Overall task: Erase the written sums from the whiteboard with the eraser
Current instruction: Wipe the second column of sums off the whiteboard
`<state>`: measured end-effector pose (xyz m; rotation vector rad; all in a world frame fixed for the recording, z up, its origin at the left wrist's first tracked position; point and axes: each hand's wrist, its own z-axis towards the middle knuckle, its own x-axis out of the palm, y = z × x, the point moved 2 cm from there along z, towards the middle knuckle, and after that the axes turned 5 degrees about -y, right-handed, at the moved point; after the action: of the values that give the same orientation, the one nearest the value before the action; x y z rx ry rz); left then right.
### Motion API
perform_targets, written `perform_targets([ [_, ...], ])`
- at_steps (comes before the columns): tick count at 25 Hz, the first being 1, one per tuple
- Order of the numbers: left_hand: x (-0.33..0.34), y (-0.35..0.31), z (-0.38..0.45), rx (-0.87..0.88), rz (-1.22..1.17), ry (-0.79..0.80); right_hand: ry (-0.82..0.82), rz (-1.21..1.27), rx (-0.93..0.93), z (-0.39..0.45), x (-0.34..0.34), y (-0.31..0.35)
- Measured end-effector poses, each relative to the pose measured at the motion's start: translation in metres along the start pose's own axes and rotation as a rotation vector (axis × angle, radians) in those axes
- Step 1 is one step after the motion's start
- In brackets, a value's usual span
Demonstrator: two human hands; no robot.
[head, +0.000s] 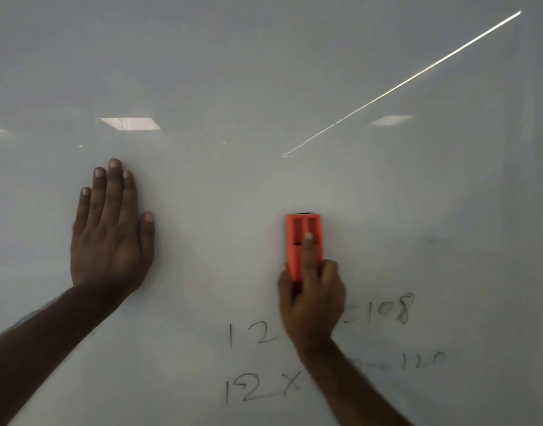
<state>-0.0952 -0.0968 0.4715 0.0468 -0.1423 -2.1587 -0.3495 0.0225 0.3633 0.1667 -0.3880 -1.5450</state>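
A white whiteboard fills the whole view. My right hand holds an orange eraser upright against the board, index finger stretched along its back. Below the eraser two written sums remain in black marker: an upper one reading "12 ... =108" and a lower one reading "12 x ... 120". My right hand and forearm hide the middle of both sums. My left hand lies flat on the board to the left, fingers together and pointing up, holding nothing.
Ceiling lights are reflected in the board as pale rectangles, and a thin bright streak runs diagonally at the upper right. A faint smudge shows to the right of the eraser.
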Motion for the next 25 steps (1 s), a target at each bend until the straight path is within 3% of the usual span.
perform_targets([
  [5,-0.001,-0.006,-0.008,0.013,-0.012,0.001,0.176,0.005,-0.306,-0.046,0.016,0.054],
  [12,-0.003,-0.012,-0.034,0.037,-0.015,0.022,0.297,-0.097,-0.596,-0.097,0.001,0.02],
  [20,-0.007,-0.009,-0.067,0.048,-0.011,0.037,0.229,-0.142,-0.502,-0.062,-0.029,-0.066],
  [25,-0.008,-0.011,-0.08,0.01,-0.014,0.065,0.127,-0.187,-0.288,-0.014,-0.05,-0.127],
])
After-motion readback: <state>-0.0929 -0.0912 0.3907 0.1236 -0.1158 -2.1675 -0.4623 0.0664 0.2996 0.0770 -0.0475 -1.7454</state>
